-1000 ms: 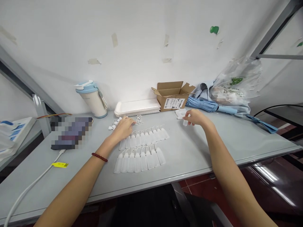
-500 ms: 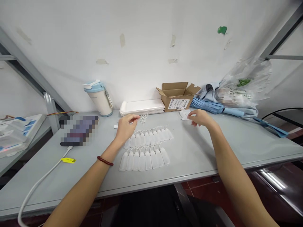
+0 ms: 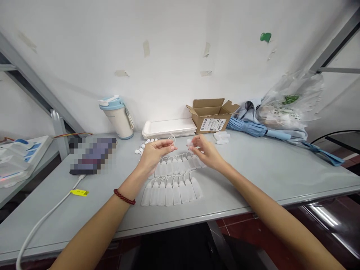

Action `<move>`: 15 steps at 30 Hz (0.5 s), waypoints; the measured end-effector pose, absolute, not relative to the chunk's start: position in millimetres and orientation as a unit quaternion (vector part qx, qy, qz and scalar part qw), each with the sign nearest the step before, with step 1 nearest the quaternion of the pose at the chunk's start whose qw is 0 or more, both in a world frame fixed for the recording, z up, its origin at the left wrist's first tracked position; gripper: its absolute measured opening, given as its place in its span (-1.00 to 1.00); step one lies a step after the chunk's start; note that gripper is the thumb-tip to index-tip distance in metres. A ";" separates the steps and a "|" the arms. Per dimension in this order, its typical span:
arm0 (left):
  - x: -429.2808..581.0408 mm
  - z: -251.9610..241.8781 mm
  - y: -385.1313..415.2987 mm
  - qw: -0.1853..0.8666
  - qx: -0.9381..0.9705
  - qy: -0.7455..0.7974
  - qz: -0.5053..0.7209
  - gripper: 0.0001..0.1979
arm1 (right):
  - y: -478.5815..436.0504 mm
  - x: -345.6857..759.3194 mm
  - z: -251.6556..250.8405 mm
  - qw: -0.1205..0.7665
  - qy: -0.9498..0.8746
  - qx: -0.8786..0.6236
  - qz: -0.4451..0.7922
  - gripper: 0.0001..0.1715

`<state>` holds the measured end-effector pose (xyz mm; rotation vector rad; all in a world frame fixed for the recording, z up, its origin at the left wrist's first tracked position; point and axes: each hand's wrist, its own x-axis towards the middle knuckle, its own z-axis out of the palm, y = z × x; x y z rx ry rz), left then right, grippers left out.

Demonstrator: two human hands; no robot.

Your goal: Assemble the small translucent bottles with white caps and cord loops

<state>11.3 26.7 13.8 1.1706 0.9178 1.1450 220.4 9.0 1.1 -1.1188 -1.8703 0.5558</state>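
Two rows of small white squeeze bottles (image 3: pixel 173 180) with tethered caps lie on the grey table (image 3: pixel 267 168). Above the far row, my left hand (image 3: pixel 153 153) pinches a small white cap with a thin loop (image 3: pixel 171 140). My right hand (image 3: pixel 204 150) faces it and pinches a small white bottle (image 3: pixel 190 143). The two hands are close together, a few centimetres apart. Loose white caps (image 3: pixel 144 145) lie behind my left hand, and a few loose bottles (image 3: pixel 221 137) lie behind my right hand.
An open cardboard box (image 3: pixel 210 114), a stack of white trays (image 3: pixel 168 128) and a blue-lidded cup (image 3: pixel 118 117) stand along the wall. A blue umbrella and a plastic bag (image 3: pixel 284 108) lie at the right. A dark phone (image 3: pixel 92 156) with a white cable (image 3: pixel 45 221) lies at the left.
My right hand moved left from the loose bottles by the box, carrying one bottle. My left hand lifted a cap off the table. Both hands now meet above the rows.
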 end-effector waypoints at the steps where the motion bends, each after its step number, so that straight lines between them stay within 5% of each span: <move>1: 12.3 15.1 24.5 0.607 0.495 0.384 0.489 -0.73 | 5.8 214.9 0.2 0.435 -0.755 -0.439 0.219 -0.81; 15: 15.7 22.1 14.0 0.625 0.529 0.352 0.453 -0.83 | -5.9 201.1 -7.9 0.428 -0.801 -0.389 0.158 -0.84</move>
